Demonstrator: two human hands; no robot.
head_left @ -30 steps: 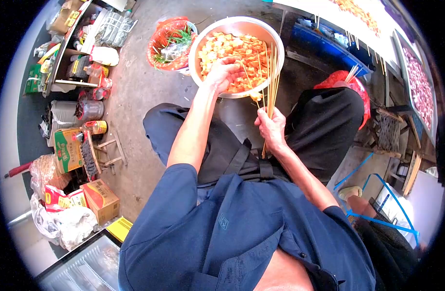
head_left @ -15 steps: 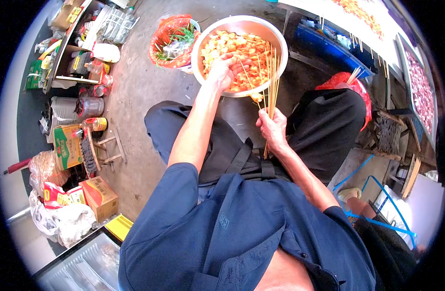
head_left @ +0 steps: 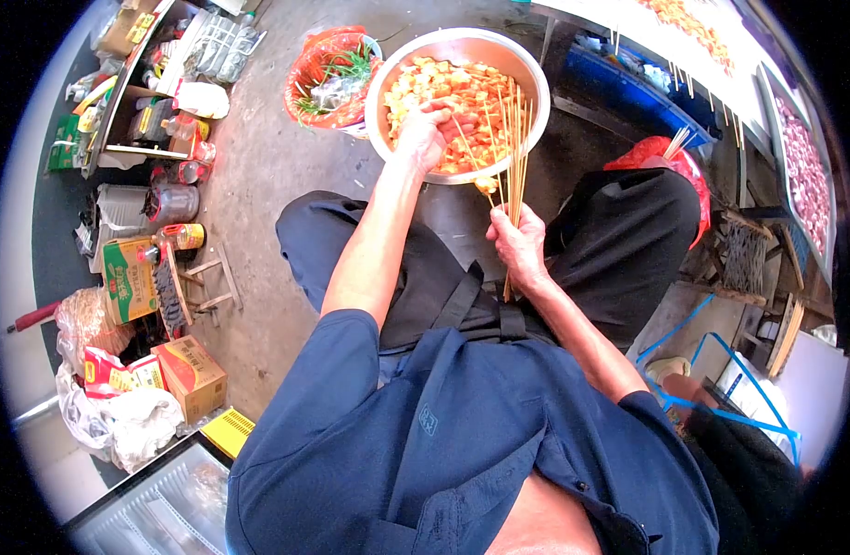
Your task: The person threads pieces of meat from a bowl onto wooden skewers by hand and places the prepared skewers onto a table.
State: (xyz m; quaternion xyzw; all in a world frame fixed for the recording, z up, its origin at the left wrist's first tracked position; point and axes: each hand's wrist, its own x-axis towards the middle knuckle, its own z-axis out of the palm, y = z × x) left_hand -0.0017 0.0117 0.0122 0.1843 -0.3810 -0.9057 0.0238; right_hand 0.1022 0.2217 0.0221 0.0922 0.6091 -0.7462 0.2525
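A large metal bowl (head_left: pixel 541 100) holds many orange, sauce-coated meat chunks (head_left: pixel 481 85). At the bowl's near side, my left hand (head_left: pixel 421 139) reaches over the chunks with its fingers curled in; whatever lies between the fingertips is hidden. Just below the rim, my right hand (head_left: pixel 519 242) is closed around a bunch of thin wooden skewers (head_left: pixel 514 153) pointing up across the bowl. One skewer leans apart from the bunch, with a meat chunk (head_left: pixel 486 185) threaded on it near my right hand.
Left of the bowl stands a bucket lined with a red bag (head_left: pixel 306 79), with green stalks inside. A red bag with skewers (head_left: pixel 656 155) sits beyond my right knee. A blue crate (head_left: pixel 619 88) is under the table; a tray of pinkish pieces (head_left: pixel 804 171) lies right. Shelves (head_left: pixel 119 120) line the left.
The fingers of my left hand have curled in more over the meat chunks. My right hand and the skewers have shifted slightly left.
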